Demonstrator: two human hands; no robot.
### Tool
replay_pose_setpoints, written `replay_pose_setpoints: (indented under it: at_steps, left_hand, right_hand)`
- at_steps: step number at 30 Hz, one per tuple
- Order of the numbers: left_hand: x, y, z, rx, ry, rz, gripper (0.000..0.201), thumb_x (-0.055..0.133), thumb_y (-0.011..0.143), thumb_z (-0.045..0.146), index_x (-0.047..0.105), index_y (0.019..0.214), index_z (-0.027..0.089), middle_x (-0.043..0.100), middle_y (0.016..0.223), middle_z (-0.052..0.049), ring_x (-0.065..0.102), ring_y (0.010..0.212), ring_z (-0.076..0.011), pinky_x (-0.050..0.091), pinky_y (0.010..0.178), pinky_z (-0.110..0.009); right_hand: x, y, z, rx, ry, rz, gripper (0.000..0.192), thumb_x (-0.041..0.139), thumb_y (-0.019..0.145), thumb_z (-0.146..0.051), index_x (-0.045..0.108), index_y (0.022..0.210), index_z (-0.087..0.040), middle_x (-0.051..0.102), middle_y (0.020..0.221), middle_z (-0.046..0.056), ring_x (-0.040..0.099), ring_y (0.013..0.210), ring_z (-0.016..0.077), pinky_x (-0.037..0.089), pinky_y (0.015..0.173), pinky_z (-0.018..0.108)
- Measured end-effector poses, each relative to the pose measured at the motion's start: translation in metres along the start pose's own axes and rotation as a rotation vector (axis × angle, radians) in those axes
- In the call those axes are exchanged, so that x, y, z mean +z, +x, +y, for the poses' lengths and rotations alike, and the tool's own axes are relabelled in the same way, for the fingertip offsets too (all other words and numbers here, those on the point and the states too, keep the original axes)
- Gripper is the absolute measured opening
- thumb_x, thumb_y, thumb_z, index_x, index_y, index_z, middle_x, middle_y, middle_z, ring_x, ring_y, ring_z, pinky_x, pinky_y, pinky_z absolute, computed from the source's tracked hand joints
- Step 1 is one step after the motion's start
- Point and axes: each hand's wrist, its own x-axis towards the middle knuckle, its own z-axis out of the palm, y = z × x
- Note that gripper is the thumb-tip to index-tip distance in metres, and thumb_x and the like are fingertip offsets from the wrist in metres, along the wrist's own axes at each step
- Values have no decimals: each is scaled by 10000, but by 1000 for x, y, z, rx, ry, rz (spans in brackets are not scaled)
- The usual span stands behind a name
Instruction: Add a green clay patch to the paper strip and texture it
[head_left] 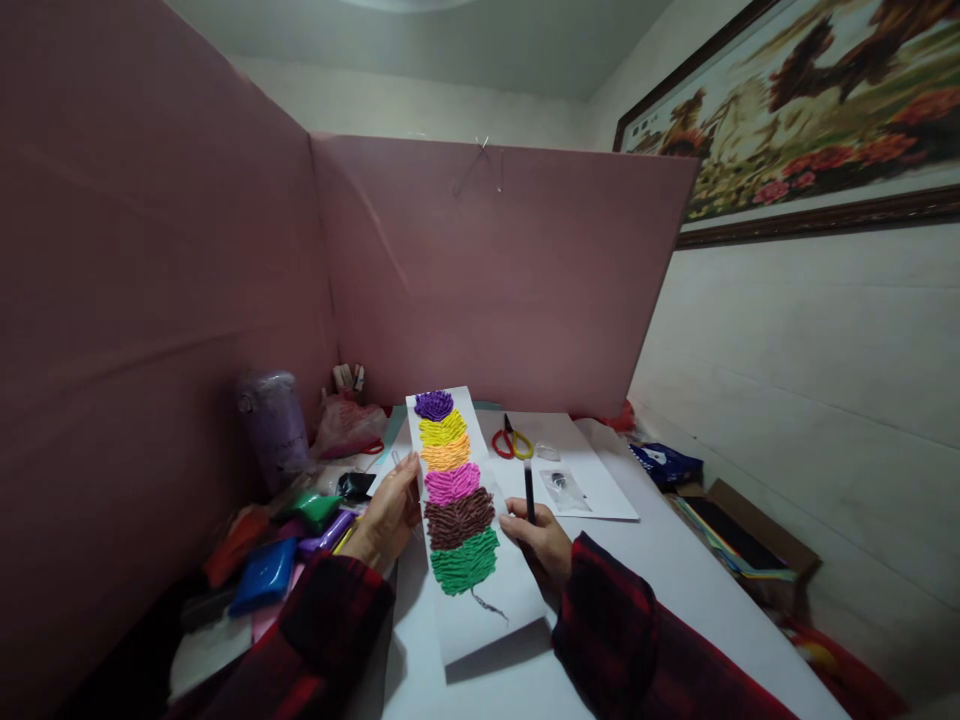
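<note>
Above the table, a long sheet of white paper [465, 640] is held up at a tilt. Stacked down it are ridged clay bands: purple [434, 405], yellow, orange, pink [452, 485], brown and green [465, 563], with a thin dark curl below the green. My left hand [388, 508] is closed on the paper's left edge, thumb at the front. In my right hand [541, 540] a black pen [529, 490] stands nearly upright, and the thumb and fingers touch the paper's right edge.
Red-and-yellow-handled scissors [513, 442] and a small clear packet [564, 490] lie on white paper behind. Colored clay packs [262, 575] and a purple bottle [273, 425] crowd the left. A cardboard box [750, 530] is at right; a pink partition [487, 280] stands behind.
</note>
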Motion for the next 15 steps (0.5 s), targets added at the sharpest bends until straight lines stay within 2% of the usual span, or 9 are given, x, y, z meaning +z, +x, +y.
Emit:
replay_pose_setpoints:
  at_steps: [7, 15]
  left_hand:
    - [4, -4, 1, 16, 4, -3, 216, 673, 826, 342, 643, 958, 173, 716, 712, -33, 710, 680, -197, 492, 501, -215]
    - [6, -6, 1, 3, -19, 5, 215, 662, 836, 326, 639, 992, 180, 731, 768, -37, 709, 692, -187, 499, 514, -214]
  right_hand:
    - [0, 1, 0, -11, -27, 19, 311, 763, 639, -387, 544, 615, -168, 370, 504, -64, 295, 478, 81, 192, 481, 250]
    - [-1, 2, 1, -38, -67, 41, 347, 771, 639, -419, 533, 600, -169, 343, 503, -72, 256, 479, 74, 156, 480, 254]
